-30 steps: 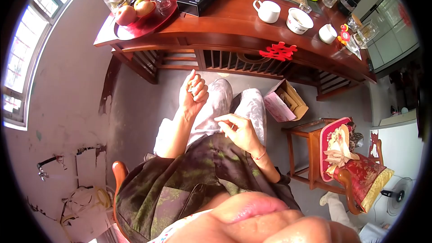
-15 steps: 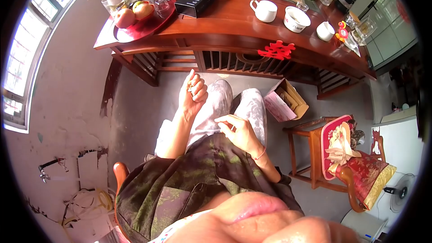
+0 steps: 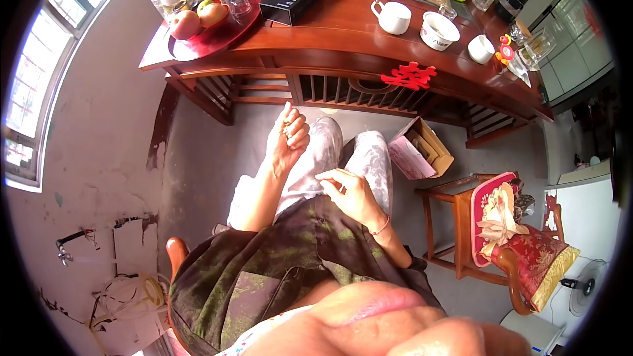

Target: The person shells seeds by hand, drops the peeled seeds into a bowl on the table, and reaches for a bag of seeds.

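Observation:
My left hand [image 3: 288, 137] is raised above my left thigh, palm turned up. Its fingers are curled in, and a small light-brown bit shows among them, too small to name. Lower and to the right, my right hand [image 3: 354, 192] hovers over my lap, back of the hand up. Its fingers are loosely bent with a gap between thumb and forefinger, and nothing shows in them. A thin red string bracelet [image 3: 380, 227] circles the right wrist. Beneath both hands are my pale patterned trousers [image 3: 369, 158] and a dark green camouflage garment [image 3: 264, 277].
A red-brown wooden table [image 3: 316, 33] spans the front, bearing a white teapot [image 3: 393, 18], a white bowl [image 3: 438, 31], a white cup [image 3: 481, 49], a black box [image 3: 292, 1] and a red fruit tray [image 3: 231, 38]. On the floor stands an open carton [image 3: 421, 150]; right, a cushioned chair [image 3: 461, 224].
The whole view has shifted very slightly. My left hand has turned or lifted a touch to the right; my right hand keeps nearly the same pose.

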Demonstrator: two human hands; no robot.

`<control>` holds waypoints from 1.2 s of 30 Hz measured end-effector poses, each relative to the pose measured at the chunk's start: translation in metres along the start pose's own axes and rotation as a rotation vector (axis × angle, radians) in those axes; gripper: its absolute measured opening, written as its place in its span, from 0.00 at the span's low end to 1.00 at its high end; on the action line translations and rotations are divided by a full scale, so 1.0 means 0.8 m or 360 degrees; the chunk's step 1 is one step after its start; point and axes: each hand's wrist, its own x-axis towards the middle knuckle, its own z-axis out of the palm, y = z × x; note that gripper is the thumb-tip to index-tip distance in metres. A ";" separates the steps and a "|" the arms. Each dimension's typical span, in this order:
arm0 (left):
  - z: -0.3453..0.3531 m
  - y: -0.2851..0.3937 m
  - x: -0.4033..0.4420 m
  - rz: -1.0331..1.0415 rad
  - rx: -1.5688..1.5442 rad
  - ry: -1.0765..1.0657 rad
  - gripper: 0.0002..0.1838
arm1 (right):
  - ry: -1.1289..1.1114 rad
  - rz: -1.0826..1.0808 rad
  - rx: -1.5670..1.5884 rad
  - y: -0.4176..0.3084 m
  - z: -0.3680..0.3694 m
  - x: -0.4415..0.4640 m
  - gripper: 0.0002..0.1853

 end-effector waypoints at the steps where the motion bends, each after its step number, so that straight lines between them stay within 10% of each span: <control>1: 0.002 -0.002 -0.001 0.0004 0.0021 0.0016 0.21 | 0.0003 -0.0004 -0.0016 0.003 0.001 0.000 0.09; 5: 0.008 -0.012 -0.004 -0.0019 0.0071 0.0015 0.21 | 0.0456 0.0312 0.0445 0.005 0.005 0.003 0.09; 11: 0.032 -0.050 -0.003 -0.0269 -0.0031 0.0049 0.20 | 0.0940 -0.0260 -0.0274 -0.012 -0.010 0.027 0.16; 36: 0.031 -0.094 -0.007 -0.0249 0.0222 0.0717 0.14 | 0.0740 -0.0587 -0.0762 -0.011 0.004 0.015 0.15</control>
